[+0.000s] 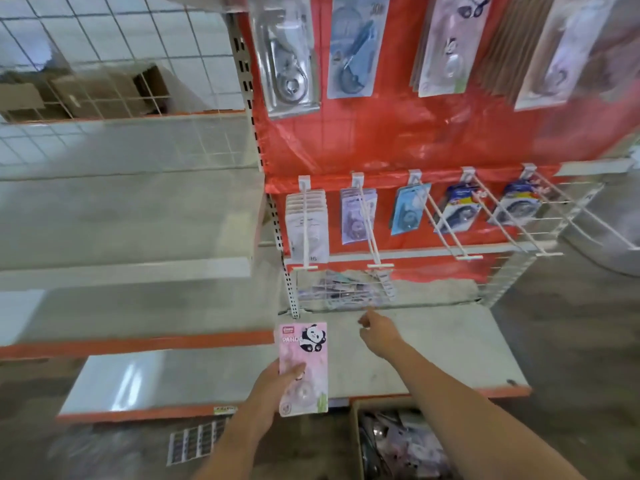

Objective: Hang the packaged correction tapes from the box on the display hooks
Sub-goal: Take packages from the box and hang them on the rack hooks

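Note:
My left hand (pixel 268 393) grips a pink panda-printed correction tape pack (pixel 303 367) upright by its lower left edge, thumb across the front. My right hand (pixel 379 332) reaches forward over the low shelf with its fingers stretched toward a wire basket (pixel 346 289) that holds several loose packs; it holds nothing. The cardboard box (pixel 398 441) with more packs sits at the bottom, under my right forearm. White display hooks (pixel 306 230) jut from the red back panel above, and several carry hanging packs.
A white shelf with an orange edge (pixel 450 341) lies under my hands. More packs hang in a higher row (pixel 353 53). A wire grid panel (pixel 104 64) and bare shelves stand to the left. A sticker sheet (pixel 195 441) lies on the floor.

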The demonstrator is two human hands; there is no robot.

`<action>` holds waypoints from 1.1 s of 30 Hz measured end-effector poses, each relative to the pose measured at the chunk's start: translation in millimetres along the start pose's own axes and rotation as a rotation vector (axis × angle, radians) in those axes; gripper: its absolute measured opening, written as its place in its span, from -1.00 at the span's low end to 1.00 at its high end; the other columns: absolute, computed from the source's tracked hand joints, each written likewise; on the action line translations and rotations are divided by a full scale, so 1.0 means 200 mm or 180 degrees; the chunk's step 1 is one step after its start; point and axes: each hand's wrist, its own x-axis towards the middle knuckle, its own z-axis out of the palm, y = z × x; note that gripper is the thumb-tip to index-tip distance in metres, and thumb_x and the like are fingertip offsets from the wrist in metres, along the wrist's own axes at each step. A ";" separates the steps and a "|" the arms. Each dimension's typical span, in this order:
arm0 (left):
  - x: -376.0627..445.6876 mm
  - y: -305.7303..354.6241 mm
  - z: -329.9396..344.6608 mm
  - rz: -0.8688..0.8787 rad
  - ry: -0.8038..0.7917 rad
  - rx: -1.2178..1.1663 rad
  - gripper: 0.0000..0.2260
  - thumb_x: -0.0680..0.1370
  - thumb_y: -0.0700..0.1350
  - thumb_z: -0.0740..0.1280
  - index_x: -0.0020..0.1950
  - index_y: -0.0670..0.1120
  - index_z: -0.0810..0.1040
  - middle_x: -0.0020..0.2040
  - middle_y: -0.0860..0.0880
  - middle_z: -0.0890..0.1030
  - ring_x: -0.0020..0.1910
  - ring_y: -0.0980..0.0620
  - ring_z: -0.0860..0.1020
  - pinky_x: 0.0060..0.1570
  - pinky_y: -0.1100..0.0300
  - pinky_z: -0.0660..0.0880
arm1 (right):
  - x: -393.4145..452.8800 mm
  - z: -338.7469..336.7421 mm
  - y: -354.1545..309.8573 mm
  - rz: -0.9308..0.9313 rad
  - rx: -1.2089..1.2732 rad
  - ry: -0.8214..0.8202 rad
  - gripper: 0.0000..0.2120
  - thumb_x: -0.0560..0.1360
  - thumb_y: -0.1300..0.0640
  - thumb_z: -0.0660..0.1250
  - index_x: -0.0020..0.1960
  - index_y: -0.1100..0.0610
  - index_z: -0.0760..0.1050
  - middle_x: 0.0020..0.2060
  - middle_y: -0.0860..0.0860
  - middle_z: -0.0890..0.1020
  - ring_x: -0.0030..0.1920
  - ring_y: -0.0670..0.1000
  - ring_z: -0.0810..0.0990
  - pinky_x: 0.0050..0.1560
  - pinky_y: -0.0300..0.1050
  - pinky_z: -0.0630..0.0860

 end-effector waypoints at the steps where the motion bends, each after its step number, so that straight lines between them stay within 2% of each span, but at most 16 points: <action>1: -0.05 -0.02 0.05 0.0019 -0.0036 -0.0021 -0.69 0.45 -0.06 0.46 0.17 -0.06 0.57 0.09 -0.07 0.67 0.04 -0.07 0.65 0.06 0.02 0.56 | -0.06 -0.01 0.05 0.0009 -0.0170 -0.0080 -0.69 0.60 0.19 0.16 0.32 0.19 0.41 0.29 0.11 0.49 0.28 0.11 0.46 0.22 -0.12 0.39; 4: -0.17 -0.12 0.17 0.0138 -0.0003 -0.0127 -0.57 0.37 -0.05 0.47 0.22 -0.10 0.55 0.13 -0.11 0.65 0.12 -0.12 0.61 0.20 -0.08 0.50 | -0.24 -0.04 0.20 0.0008 -0.0580 -0.0325 -0.70 0.62 0.16 0.10 0.27 0.23 0.45 0.23 0.16 0.53 0.22 0.15 0.50 0.18 -0.06 0.45; 8: -0.37 -0.22 0.35 0.0141 0.0071 -0.0105 -0.76 0.53 -0.18 0.37 0.20 -0.12 0.55 0.11 -0.12 0.65 0.09 -0.13 0.60 0.18 -0.04 0.50 | -0.51 -0.11 0.39 -0.0239 -0.0961 -0.0491 -0.70 0.62 0.17 0.08 0.25 0.25 0.46 0.21 0.18 0.53 0.20 0.18 0.49 0.05 -0.11 0.38; 10: -0.46 -0.24 0.43 0.0204 0.0087 -0.0062 -0.79 0.55 -0.19 0.34 0.18 -0.14 0.55 0.10 -0.12 0.64 0.04 -0.10 0.60 0.16 0.00 0.49 | -0.64 -0.17 0.45 -0.0351 -0.1258 -0.0546 -0.76 0.63 0.17 0.07 0.06 0.22 0.50 0.02 0.19 0.54 0.02 0.15 0.50 -0.02 -0.14 0.31; 12: -0.56 -0.24 0.50 0.0329 0.0050 -0.0132 -0.79 0.56 -0.22 0.31 0.20 -0.18 0.53 0.13 -0.17 0.61 0.04 -0.12 0.58 0.16 0.00 0.49 | -0.75 -0.24 0.49 -0.0463 -0.1617 -0.0567 -0.72 0.61 0.19 0.06 -0.25 0.16 0.36 -0.28 0.09 0.41 -0.29 0.04 0.37 -0.13 -0.14 0.25; 13: -0.60 -0.23 0.51 0.0395 0.0003 -0.0162 -0.77 0.57 -0.22 0.30 0.22 -0.19 0.51 0.15 -0.18 0.60 0.06 -0.14 0.58 0.17 -0.02 0.50 | -0.80 -0.28 0.50 -0.0495 -0.1735 -0.0598 -0.71 0.60 0.19 0.07 -0.28 0.16 0.36 -0.31 0.08 0.40 -0.32 0.03 0.36 -0.17 -0.10 0.27; 15: -0.67 -0.19 0.54 0.0535 -0.0036 -0.0116 -0.77 0.56 -0.20 0.31 0.21 -0.16 0.52 0.14 -0.14 0.62 0.11 -0.13 0.58 0.18 -0.05 0.50 | -0.88 -0.38 0.50 -0.0573 -0.2019 -0.0658 -0.72 0.61 0.19 0.07 -0.01 0.24 0.55 -0.06 0.15 0.57 -0.06 0.13 0.54 -0.03 -0.04 0.42; 17: -0.73 -0.10 0.55 0.0706 -0.0073 -0.0139 -0.84 0.55 -0.22 0.32 0.13 -0.11 0.54 -0.02 -0.03 0.69 -0.03 0.00 0.65 0.01 0.08 0.58 | -0.95 -0.50 0.46 -0.0709 -0.2245 -0.0492 -0.68 0.62 0.19 0.08 0.24 0.27 0.49 0.21 0.15 0.55 0.20 0.16 0.51 0.18 -0.05 0.43; 19: -0.78 0.02 0.56 0.0889 -0.0154 -0.0153 -0.86 0.56 -0.25 0.30 0.10 -0.12 0.54 -0.16 0.04 0.70 -0.21 0.11 0.67 -0.25 0.23 0.59 | -1.02 -0.64 0.40 -0.0852 -0.2342 -0.0223 -0.67 0.61 0.17 0.09 0.30 0.24 0.47 0.29 0.17 0.51 0.26 0.15 0.48 0.24 -0.08 0.41; 21: -0.83 0.17 0.58 0.1033 -0.0211 -0.0080 -0.83 0.56 -0.25 0.29 0.14 -0.15 0.53 -0.11 -0.01 0.68 -0.25 0.11 0.67 -0.32 0.25 0.58 | -1.07 -0.79 0.33 -0.0973 -0.2473 0.0071 -0.66 0.61 0.12 0.11 0.30 0.21 0.47 0.29 0.15 0.51 0.26 0.13 0.48 0.23 -0.10 0.39; 23: -0.88 0.33 0.59 0.1211 -0.0197 -0.0034 -0.80 0.55 -0.17 0.35 0.17 -0.14 0.52 0.01 -0.07 0.65 -0.16 0.05 0.67 -0.20 0.13 0.63 | -1.11 -0.93 0.25 -0.1072 -0.2531 0.0322 -0.67 0.60 0.11 0.13 0.25 0.21 0.51 0.24 0.14 0.55 0.21 0.13 0.52 0.18 -0.11 0.43; 25: -0.92 0.50 0.58 0.1466 -0.0175 0.0110 -0.53 0.39 0.08 0.50 0.21 -0.09 0.53 0.20 -0.10 0.60 0.10 -0.05 0.60 0.17 -0.09 0.52 | -1.14 -1.06 0.16 -0.1089 -0.2484 0.0532 -0.69 0.60 0.18 0.11 0.23 0.24 0.52 0.23 0.15 0.55 0.19 0.14 0.52 0.14 -0.11 0.43; 26: -0.94 0.58 0.58 0.1639 -0.0167 0.0215 -0.39 0.30 0.17 0.53 0.25 -0.09 0.52 0.25 -0.10 0.57 0.20 -0.09 0.55 0.27 -0.15 0.43 | -1.15 -1.12 0.12 -0.1095 -0.2467 0.0645 -0.69 0.59 0.20 0.11 0.23 0.24 0.52 0.22 0.15 0.56 0.19 0.15 0.53 0.13 -0.10 0.44; 27: -0.96 0.65 0.58 0.1751 -0.0213 0.0263 -0.36 0.31 0.18 0.52 0.28 -0.11 0.51 0.25 -0.11 0.57 0.24 -0.13 0.53 0.31 -0.16 0.39 | -1.16 -1.17 0.08 -0.1101 -0.2454 0.0731 -0.69 0.58 0.22 0.11 0.22 0.24 0.53 0.20 0.15 0.57 0.16 0.15 0.54 0.11 -0.10 0.47; 30: -1.00 0.83 0.59 0.1847 -0.0252 0.0228 -0.59 0.49 0.02 0.40 0.25 -0.16 0.51 0.20 -0.13 0.59 0.23 -0.16 0.53 0.30 -0.13 0.41 | -1.18 -1.29 -0.03 -0.1216 -0.2432 0.0956 -0.70 0.57 0.20 0.12 0.18 0.20 0.54 0.15 0.14 0.60 0.10 0.17 0.57 0.07 -0.10 0.50; 33: -0.97 0.94 0.57 0.2029 -0.0270 0.0195 -0.40 0.29 0.16 0.52 0.24 -0.09 0.55 0.20 -0.10 0.61 0.24 -0.15 0.53 0.32 -0.19 0.37 | -1.20 -1.35 -0.12 -0.1330 -0.2327 0.1180 -0.70 0.59 0.13 0.12 0.23 0.15 0.51 0.18 0.12 0.58 0.14 0.15 0.54 0.14 -0.06 0.47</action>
